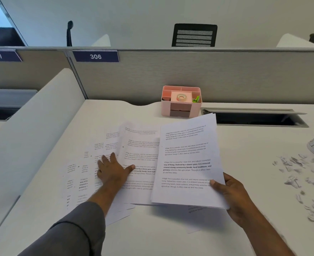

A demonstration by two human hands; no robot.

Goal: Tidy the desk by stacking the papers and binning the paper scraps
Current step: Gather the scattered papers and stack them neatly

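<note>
We pressed our left hand (113, 170) flat on the spread papers (139, 159) fanned over the left part of the white desk (161, 237), fingers straight and a little spread, thumb out to the right, a grey sleeve (74, 230) covering the forearm. Our right hand (232, 194) held a gathered stack of papers (187, 163) by its lower right corner, thumb pinching on top and the other fingers hidden beneath; the stack tilted up off the desk, overlapping the right edge of the spread sheets. Paper scraps (304, 183) lay scattered on the desk well to the right, apart from the sheets. A pink organiser (181, 101) with a roll of tape (181, 97) in it stood at the back against the grey partition (189, 71), beside the open cable slot (254, 118)
</note>
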